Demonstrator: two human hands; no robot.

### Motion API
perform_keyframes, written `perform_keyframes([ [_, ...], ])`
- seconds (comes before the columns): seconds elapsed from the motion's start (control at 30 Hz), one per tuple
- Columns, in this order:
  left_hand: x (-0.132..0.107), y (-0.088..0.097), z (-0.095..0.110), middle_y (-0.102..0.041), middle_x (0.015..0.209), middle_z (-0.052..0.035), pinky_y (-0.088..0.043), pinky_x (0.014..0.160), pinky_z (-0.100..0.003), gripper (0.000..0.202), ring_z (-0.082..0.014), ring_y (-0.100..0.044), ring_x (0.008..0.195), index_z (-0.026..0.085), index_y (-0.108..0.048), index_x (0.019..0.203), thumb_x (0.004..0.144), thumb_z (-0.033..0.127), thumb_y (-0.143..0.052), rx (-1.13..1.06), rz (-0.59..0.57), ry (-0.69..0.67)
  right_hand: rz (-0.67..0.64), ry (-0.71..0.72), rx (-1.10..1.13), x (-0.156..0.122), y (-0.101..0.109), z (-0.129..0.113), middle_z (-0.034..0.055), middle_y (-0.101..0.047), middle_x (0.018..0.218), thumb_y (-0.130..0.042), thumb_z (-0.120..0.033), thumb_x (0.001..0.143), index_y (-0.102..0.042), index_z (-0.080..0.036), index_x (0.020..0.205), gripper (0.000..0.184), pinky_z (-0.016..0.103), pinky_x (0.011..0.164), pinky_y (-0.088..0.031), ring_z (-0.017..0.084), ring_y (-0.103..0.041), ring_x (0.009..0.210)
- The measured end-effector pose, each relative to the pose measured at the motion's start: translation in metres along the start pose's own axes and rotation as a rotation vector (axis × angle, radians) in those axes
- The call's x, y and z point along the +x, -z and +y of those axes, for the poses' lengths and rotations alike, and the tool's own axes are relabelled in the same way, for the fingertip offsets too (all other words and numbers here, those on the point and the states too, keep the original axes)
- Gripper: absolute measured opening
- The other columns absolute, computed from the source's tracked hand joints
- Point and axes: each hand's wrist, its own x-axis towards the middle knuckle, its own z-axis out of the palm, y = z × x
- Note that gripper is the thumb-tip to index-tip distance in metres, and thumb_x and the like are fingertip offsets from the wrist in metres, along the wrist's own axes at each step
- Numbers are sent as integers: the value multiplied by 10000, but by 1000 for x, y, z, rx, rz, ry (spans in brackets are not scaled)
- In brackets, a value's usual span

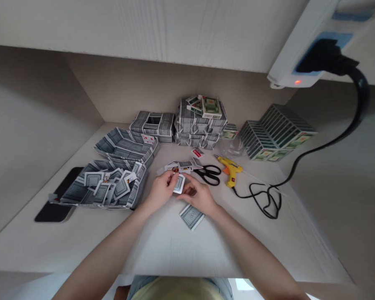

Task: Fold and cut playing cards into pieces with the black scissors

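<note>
A small playing card (178, 184), its patterned grey back facing up, is held between my two hands over the middle of the table. My left hand (163, 186) pinches its left edge. On its right side, the fingers of my right hand (200, 195) are curled at the card's edge. Just below my right hand another patterned card (191, 216) lies on the table. Beyond my fingertips are some folded cards (184, 166) and black-handled scissors (210, 174), whose blades are partly hidden by the cards.
A yellow glue gun (230, 170) with a looping black cable lies right. Left, a card-built box (137, 187) holds loose cards, over a dark phone-like slab (54, 211). More card-built boxes (200, 125) and stacked card packs (268, 137) stand behind. A power strip (300, 54) hangs upper right.
</note>
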Motion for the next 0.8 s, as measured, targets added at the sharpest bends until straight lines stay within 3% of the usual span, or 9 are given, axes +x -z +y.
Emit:
perform_keyframes([
  [0.3, 0, 0, 0, -530, 520, 15, -306, 456, -196, 266, -98, -469, 476, 161, -502, 655, 805, 362, -411, 29, 8, 2, 72, 24, 7, 1, 1, -4, 23, -667, 827, -736, -302, 606, -471, -208, 1152, 614, 257, 571, -492, 130, -575, 580],
  [0.5, -2, -3, -1, -555, 561, -5, -318, 473, -204, 259, -112, -496, 499, 160, -506, 693, 825, 336, -369, 82, 42, -6, 39, 50, -8, -3, -2, -5, 57, -658, 1009, -717, -288, 636, -403, -225, 1222, 668, 299, 665, -517, 163, -640, 704],
  [0.8, -5, -6, -1, -602, 620, -30, -331, 500, -224, 253, -142, -552, 546, 159, -541, 798, 837, 330, -359, 208, 93, 9, 35, 54, -3, -3, -5, -9, 56, -663, 1017, -695, -251, 657, -403, -224, 1217, 631, 319, 721, -527, 180, -662, 779],
])
